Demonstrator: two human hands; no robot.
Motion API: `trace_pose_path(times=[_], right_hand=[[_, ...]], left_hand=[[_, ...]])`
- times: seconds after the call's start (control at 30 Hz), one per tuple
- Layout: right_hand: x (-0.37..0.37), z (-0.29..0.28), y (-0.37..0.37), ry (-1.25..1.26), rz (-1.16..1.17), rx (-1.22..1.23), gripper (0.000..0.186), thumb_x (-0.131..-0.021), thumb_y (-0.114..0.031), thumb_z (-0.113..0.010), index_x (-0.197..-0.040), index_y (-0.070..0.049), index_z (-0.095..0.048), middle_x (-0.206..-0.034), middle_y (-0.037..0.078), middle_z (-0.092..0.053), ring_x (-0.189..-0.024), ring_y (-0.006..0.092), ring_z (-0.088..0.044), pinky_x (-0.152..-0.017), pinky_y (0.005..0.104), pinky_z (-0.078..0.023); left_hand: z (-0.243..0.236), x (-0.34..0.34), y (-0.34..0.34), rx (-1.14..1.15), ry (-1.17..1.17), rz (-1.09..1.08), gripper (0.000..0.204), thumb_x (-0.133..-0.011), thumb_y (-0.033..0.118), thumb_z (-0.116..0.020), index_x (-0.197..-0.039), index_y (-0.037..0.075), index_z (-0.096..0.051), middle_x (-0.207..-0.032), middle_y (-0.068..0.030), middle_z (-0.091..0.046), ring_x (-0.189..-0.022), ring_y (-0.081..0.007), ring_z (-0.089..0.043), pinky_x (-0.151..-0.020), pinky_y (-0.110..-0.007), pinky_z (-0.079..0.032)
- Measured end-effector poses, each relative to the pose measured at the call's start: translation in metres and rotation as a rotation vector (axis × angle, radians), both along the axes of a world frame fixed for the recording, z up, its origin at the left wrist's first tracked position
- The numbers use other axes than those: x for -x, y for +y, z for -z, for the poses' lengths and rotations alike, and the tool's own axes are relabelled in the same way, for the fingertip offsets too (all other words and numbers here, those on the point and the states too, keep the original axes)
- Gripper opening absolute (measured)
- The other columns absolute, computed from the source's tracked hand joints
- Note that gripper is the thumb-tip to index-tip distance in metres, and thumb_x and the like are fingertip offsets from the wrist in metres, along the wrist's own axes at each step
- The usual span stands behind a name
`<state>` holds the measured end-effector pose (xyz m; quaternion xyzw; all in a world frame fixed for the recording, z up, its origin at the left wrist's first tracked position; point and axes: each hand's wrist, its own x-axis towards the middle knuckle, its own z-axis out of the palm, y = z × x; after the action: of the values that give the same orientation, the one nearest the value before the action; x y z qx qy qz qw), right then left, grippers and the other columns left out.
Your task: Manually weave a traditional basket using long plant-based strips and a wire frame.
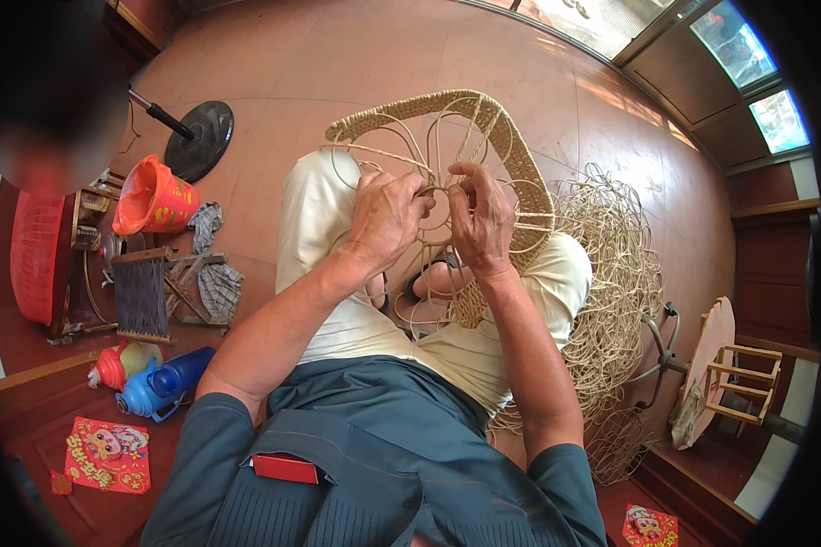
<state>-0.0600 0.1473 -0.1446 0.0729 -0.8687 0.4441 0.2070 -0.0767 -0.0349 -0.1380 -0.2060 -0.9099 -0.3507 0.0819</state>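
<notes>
A part-woven straw-coloured frame rests across my knees, with a thick braided rim along its far and right sides and thin cords looped across its open middle. My left hand is closed in a pinch on a cord near the centre of the loops. Close beside it, my right hand is closed too, thumb and forefinger together on cord at the same spot. The exact crossing between the fingertips is partly hidden.
A large tangle of loose cord lies on the floor to my right, near a round-topped stand. On the left are an orange-red bucket, a folding stool, blue flasks and a black round base.
</notes>
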Motion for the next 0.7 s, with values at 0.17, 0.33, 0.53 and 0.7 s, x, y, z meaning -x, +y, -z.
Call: trace_pose_path(times=[0.17, 0.33, 0.53, 0.7], right_hand=[[-0.001, 0.004, 0.000, -0.006, 0.010, 0.055, 0.029, -0.097, -0.002, -0.065, -0.126, -0.008, -0.067, -0.087, 0.011, -0.065, -0.079, 0.0307, -0.066, -0.075, 0.0446, -0.055], [-0.002, 0.002, -0.001, 0.026, 0.009, 0.037, 0.033, -0.094, 0.001, -0.066, -0.127, -0.007, -0.065, -0.098, 0.011, -0.061, -0.080, 0.0270, -0.065, -0.074, 0.0424, -0.055], [-0.002, 0.002, 0.000, 0.036, 0.029, 0.017, 0.035, -0.092, -0.001, -0.069, -0.126, -0.007, -0.066, -0.099, 0.011, -0.062, -0.081, 0.0273, -0.066, -0.074, 0.0424, -0.056], [-0.001, 0.003, 0.000, 0.042, 0.053, 0.009, 0.034, -0.091, -0.003, -0.070, -0.125, -0.007, -0.066, -0.102, 0.012, -0.062, -0.083, 0.0282, -0.066, -0.075, 0.0428, -0.057]], left_hand=[[-0.007, -0.002, -0.001, -0.048, -0.088, 0.011, 0.023, -0.091, 0.026, -0.081, -0.093, 0.004, -0.077, -0.090, -0.0135, -0.075, -0.095, -0.0365, -0.069, -0.093, -0.051, -0.050], [-0.011, -0.003, 0.003, 0.078, -0.049, -0.020, 0.024, -0.090, 0.028, -0.080, -0.095, 0.006, -0.073, -0.086, -0.0128, -0.074, -0.097, -0.0354, -0.069, -0.102, -0.050, -0.045], [0.004, 0.007, 0.003, 0.095, 0.103, 0.000, 0.018, -0.092, 0.022, -0.075, -0.089, 0.006, -0.068, -0.093, -0.0169, -0.066, -0.093, -0.0377, -0.066, -0.087, -0.050, -0.051], [-0.007, 0.003, -0.005, 0.243, 0.335, 0.070, 0.010, -0.095, 0.014, -0.071, -0.092, 0.006, -0.066, -0.096, -0.0122, -0.065, -0.094, -0.0332, -0.066, -0.086, -0.045, -0.053]])
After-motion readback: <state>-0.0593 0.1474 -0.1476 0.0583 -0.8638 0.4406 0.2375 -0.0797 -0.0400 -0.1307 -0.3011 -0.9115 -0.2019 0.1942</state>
